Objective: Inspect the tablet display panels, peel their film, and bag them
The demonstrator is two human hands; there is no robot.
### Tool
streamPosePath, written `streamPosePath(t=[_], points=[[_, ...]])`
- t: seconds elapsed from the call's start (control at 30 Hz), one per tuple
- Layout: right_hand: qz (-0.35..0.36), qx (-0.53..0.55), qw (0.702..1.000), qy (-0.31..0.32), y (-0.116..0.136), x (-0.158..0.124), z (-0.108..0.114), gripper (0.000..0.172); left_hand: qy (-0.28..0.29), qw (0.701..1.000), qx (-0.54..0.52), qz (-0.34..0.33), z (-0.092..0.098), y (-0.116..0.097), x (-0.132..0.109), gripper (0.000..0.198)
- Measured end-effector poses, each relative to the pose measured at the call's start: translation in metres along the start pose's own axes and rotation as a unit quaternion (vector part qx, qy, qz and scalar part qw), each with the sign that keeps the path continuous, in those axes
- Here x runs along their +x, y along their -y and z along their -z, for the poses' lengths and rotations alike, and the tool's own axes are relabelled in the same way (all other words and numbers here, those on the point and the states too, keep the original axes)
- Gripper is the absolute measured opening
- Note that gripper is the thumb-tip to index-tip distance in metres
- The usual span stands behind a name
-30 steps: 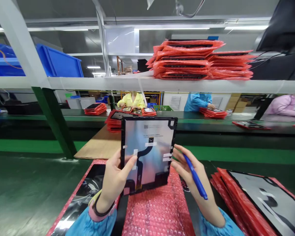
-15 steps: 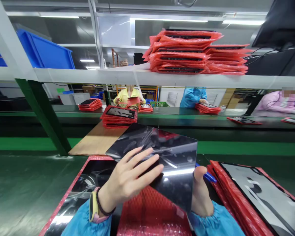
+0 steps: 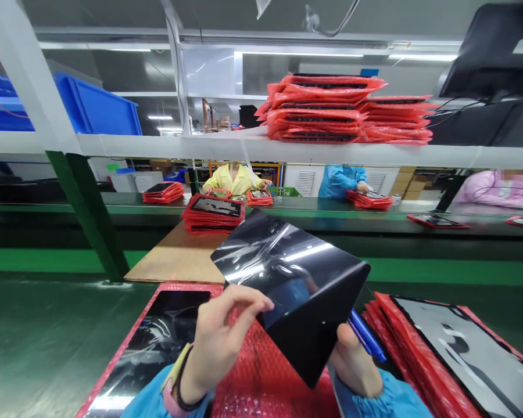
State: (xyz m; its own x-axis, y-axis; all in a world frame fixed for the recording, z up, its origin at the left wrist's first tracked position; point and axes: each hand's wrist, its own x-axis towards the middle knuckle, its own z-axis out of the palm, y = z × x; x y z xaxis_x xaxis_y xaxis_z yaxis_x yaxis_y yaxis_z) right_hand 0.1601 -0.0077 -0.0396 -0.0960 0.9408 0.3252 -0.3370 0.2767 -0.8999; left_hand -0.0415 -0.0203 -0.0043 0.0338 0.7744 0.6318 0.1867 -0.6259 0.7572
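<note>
A glossy black screen panel (image 3: 300, 267) is held up, tilted, with bright streaks and wrinkle-like reflections across its face. My right hand (image 3: 357, 360) grips its lower right edge, the thumb showing in front. A blue pen (image 3: 368, 335) sticks out beside that thumb, seemingly kept in the same hand. Thumb and fingertips of my left hand (image 3: 222, 334) are pinched together at the panel's lower left edge; what lies between them is too small to make out. Beneath the panel is a red bubble-wrap pouch (image 3: 270, 371).
At left another black screen (image 3: 161, 331) lies on red bubble wrap. Right of my hands is a stack of red pouches topped by a grey-backed panel (image 3: 457, 342). A wooden board (image 3: 174, 255) lies behind. Red bundles (image 3: 318, 110) fill the shelf above. Co-workers sit across the bench.
My left hand has gone from spread flat on the panel to a pinch at its lower edge. The panel has turned and tilted, and more of the blue pen shows.
</note>
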Motion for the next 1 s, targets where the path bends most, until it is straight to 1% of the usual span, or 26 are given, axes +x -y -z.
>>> streamPosePath(t=[0.03,0.07,0.1,0.13,0.2,0.23,0.27,0.3,0.37,0.43,0.47,0.53,0.6,0.63,0.7,0.8,0.9,1.0], points=[[-0.024,0.014,1.0,0.005,-0.001,-0.002,0.004,0.07,-0.038,0.999,0.007,0.029,0.001,0.002,0.002,0.011],[-0.051,0.029,0.998,0.009,-0.002,-0.005,0.008,0.067,-0.055,0.997,0.008,0.056,0.003,0.005,0.004,0.012],[-0.074,0.042,0.996,0.011,-0.003,-0.007,0.013,0.067,-0.056,0.995,0.003,0.084,0.005,0.007,0.007,0.014],[-0.087,0.049,0.995,0.008,-0.004,-0.009,0.017,0.068,-0.042,0.992,-0.008,0.116,0.007,0.008,0.01,0.017],[-0.095,0.054,0.994,-0.005,-0.006,-0.01,0.022,0.075,-0.009,0.983,-0.054,0.178,0.011,0.011,0.017,0.022],[-0.092,0.058,0.994,-0.016,-0.007,-0.01,0.023,0.079,-0.005,0.975,-0.094,0.2,0.012,0.012,0.02,0.023],[-0.088,0.064,0.994,-0.026,-0.007,-0.009,0.022,0.082,-0.011,0.966,-0.145,0.214,0.012,0.012,0.022,0.024],[-0.085,0.072,0.993,-0.033,-0.007,-0.008,0.02,0.085,-0.03,0.954,-0.203,0.219,0.011,0.012,0.024,0.023],[-0.079,0.089,0.992,-0.046,-0.005,-0.004,0.011,0.088,-0.094,0.923,-0.312,0.205,0.008,0.01,0.025,0.02],[-0.062,0.083,0.993,-0.063,0.001,0.002,-0.001,0.087,-0.168,0.895,-0.374,0.176,0.003,0.007,0.024,0.015],[-0.046,0.073,0.993,-0.075,0.005,0.004,-0.007,0.083,-0.203,0.884,-0.388,0.165,0.002,0.005,0.023,0.013],[-0.008,0.058,0.993,-0.104,0.014,0.007,-0.018,0.071,-0.258,0.867,-0.4,0.148,0.0,0.0,0.02,0.009],[0.022,0.053,0.993,-0.107,0.022,0.005,-0.026,0.06,-0.295,0.863,-0.392,0.12,0.0,-0.005,0.017,0.008],[0.03,0.047,0.994,-0.099,0.025,0.002,-0.03,0.06,-0.308,0.866,-0.382,0.098,0.0,-0.008,0.015,0.008],[0.039,0.009,0.996,-0.079,0.029,-0.005,-0.035,0.069,-0.324,0.873,-0.36,0.056,-0.001,-0.013,0.012,0.009],[0.057,-0.11,0.989,-0.077,0.027,-0.013,-0.038,0.087,-0.34,0.876,-0.342,0.003,-0.005,-0.02,0.007,0.013],[0.084,-0.206,0.97,-0.098,0.021,-0.014,-0.04,0.1,-0.37,0.863,-0.342,-0.036,-0.016,-0.025,0.001,0.011],[0.098,-0.23,0.962,-0.114,0.018,-0.012,-0.04,0.105,-0.403,0.85,-0.335,-0.053,-0.027,-0.03,-0.004,0.012]])
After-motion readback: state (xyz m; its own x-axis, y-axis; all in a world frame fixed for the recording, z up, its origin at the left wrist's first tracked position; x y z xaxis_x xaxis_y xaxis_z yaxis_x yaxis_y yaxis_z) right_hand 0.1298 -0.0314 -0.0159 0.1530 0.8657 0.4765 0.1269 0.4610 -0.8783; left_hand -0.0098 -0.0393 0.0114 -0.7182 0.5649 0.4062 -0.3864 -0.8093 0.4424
